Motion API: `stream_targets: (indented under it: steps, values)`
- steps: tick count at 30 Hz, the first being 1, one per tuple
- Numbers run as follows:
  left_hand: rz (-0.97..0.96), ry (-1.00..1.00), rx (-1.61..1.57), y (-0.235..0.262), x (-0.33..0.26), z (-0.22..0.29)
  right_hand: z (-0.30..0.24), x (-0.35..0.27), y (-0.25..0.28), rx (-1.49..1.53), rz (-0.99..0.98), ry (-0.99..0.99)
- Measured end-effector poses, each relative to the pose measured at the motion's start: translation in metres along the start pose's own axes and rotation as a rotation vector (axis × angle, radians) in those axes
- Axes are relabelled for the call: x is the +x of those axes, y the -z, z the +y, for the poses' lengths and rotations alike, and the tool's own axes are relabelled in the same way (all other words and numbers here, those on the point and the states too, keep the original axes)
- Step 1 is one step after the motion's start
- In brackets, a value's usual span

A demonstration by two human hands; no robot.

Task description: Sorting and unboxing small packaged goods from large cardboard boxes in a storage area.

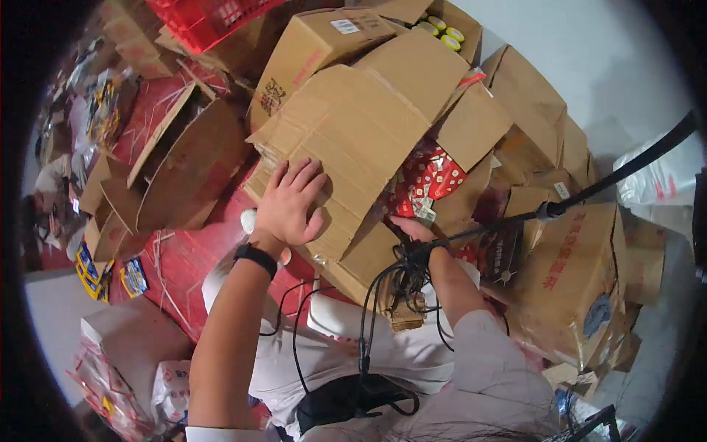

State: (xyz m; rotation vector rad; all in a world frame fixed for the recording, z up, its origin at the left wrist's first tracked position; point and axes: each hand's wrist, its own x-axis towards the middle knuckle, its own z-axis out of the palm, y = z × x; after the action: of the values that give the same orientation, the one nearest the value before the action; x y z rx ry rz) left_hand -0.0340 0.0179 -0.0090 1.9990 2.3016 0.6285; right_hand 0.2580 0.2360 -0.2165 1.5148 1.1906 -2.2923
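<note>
The light is soft and even, fairly bright, with a warm cast on the boxes (368, 125). Faint shadows lie under the open flaps and below the left hand (289, 202). The pale floor (589, 51) at upper right looks washed out. Fisheye bending curves straight edges toward the rim, and a black border rings the view. Detail softens at the edges; the centre is reasonably sharp.

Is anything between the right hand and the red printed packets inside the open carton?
Yes, partly. The right hand reaches in under the carton flap, which the left hand presses flat. That flap covers most of the opening, so only some red packets show. The fingers are hidden; contact cannot be told.
</note>
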Motion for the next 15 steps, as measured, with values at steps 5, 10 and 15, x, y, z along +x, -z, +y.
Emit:
stream_targets:
  steps: [5, 10, 15]
  values:
    - [-0.031, -0.003, 0.038, 0.002, 0.003, 0.004, -0.013, 0.001, -0.004, -0.304, -0.044, -0.01]
    - [-0.013, -0.049, 0.037, 0.001, 0.008, 0.007, -0.03, -0.035, 0.001, -0.471, -0.107, 0.062]
    - [-0.071, -0.013, 0.055, 0.0, 0.008, 0.006, -0.035, -0.029, -0.011, -0.1, -0.302, -0.211]
